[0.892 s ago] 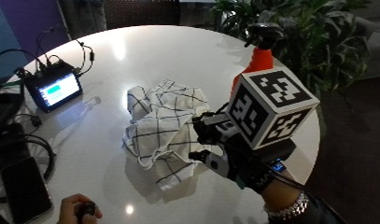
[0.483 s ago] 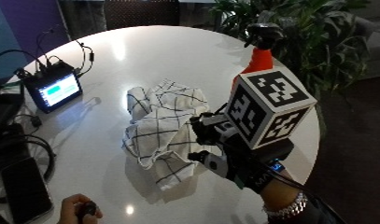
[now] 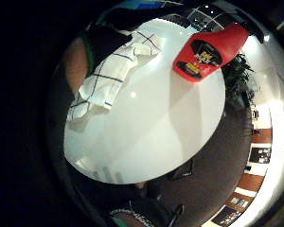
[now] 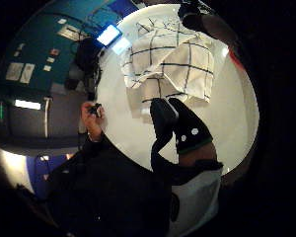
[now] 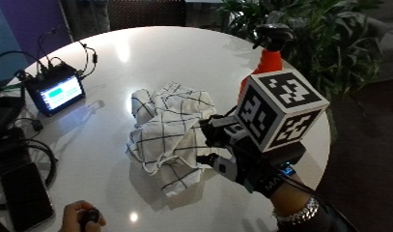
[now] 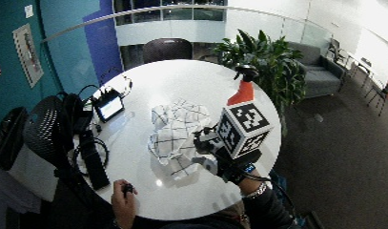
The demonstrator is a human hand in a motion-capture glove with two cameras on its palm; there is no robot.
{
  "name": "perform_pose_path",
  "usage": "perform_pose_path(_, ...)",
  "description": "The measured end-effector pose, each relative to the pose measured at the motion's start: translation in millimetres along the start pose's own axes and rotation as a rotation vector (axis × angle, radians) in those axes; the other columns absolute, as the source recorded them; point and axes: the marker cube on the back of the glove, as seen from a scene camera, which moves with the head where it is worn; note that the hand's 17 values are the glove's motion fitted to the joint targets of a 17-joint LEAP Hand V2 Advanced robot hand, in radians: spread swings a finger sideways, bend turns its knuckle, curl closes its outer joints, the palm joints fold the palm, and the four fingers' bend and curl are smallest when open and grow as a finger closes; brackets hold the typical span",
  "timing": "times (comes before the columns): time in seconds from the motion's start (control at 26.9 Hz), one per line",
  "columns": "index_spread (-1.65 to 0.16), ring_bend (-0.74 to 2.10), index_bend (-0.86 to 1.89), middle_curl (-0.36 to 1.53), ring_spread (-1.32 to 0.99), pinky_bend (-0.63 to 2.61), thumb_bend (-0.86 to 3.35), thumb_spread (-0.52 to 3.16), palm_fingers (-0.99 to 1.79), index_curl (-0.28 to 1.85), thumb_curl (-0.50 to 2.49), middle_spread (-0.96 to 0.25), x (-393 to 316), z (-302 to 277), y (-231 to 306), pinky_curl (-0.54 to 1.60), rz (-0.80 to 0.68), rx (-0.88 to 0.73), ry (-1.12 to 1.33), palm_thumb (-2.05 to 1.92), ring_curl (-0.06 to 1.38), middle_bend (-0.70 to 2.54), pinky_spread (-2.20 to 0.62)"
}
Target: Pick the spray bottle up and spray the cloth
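An orange-red spray bottle [image 5: 269, 57] with a black trigger head stands upright near the round white table's [image 5: 151, 53] far right edge. A white cloth [image 5: 167, 130] with a dark grid lies crumpled in the middle. My gloved right hand [image 5: 244, 162] hovers just above the table at the cloth's right edge, short of the bottle, holding nothing. The little finger side palm view shows the bottle [image 3: 208, 47] standing apart from the palm and the cloth [image 3: 111, 71] beside it. In the thumb side palm view a relaxed gloved finger [image 4: 185, 128] reaches toward the cloth [image 4: 172, 59].
A small lit monitor [image 5: 58, 92] with cables sits at the table's left, a dark flat device [image 5: 25, 193] nearer the front. The bare left hand [image 5: 80, 217] holds a small black object at the front edge. A leafy plant [image 5: 324, 38] stands behind the bottle.
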Motion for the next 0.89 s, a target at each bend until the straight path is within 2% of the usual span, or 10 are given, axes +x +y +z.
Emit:
perform_pose_path(0.26, -0.40, 0.32, 0.18, 0.27, -0.04, 0.16, 0.17, 1.13, 0.61, 0.29, 0.20, -0.04, 30.4, -9.7, -17.7, 0.22, 0.160, 0.086, 0.056, 0.60, 0.25, 0.22, 0.27)
perform_pose_path(0.67, -0.37, 0.31, 0.18, 0.32, -0.04, 0.16, 0.15, 1.18, 0.72, 0.32, 0.25, -0.04, 95.9, -35.4, -64.1, 0.22, 0.518, 0.353, -0.030, 0.68, 0.27, 0.27, 0.26)
perform_pose_path(0.89, -0.35, 0.30, 0.15, 0.33, -0.04, 0.19, 0.13, 1.18, 0.74, 0.31, 0.27, -0.05, 127.2, -46.8, -95.3, 0.25, 0.634, 0.500, -0.080, 0.71, 0.29, 0.26, 0.25)
